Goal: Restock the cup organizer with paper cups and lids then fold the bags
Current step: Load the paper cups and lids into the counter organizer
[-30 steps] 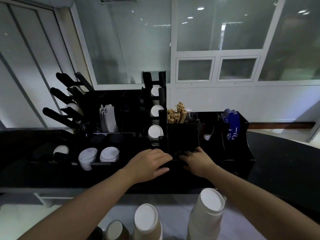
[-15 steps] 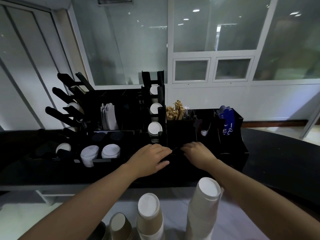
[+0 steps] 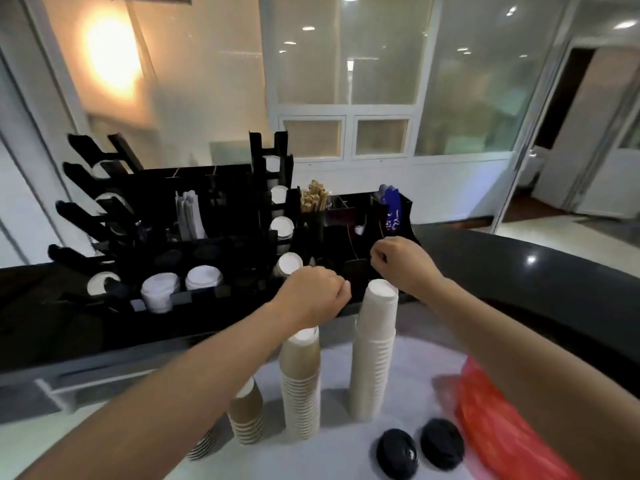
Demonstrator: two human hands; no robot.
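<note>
Looking down from the head camera, I see the black cup organizer (image 3: 214, 244) filling the ten-to-twelve o'clock stretch of the dark tabletop (image 3: 519, 271), with white cups (image 3: 159, 292) sitting in its front wells and more in its centre column. Nearer me, at six o'clock, stand three stacks on a pale surface: tall white paper cups (image 3: 374, 355), a shorter tan stack (image 3: 300, 379) just left of it, and a low brown stack (image 3: 246, 417) beyond that. An orange-red bag (image 3: 491, 424) lies at four o'clock. Two black lids (image 3: 419, 448) rest at five o'clock. My left hand (image 3: 313, 292) hovers above the tan stack, fingers curled; I cannot tell whether it holds anything. My right hand (image 3: 401, 263) is loosely fisted over the organizer's right compartments, grip likewise unclear.
</note>
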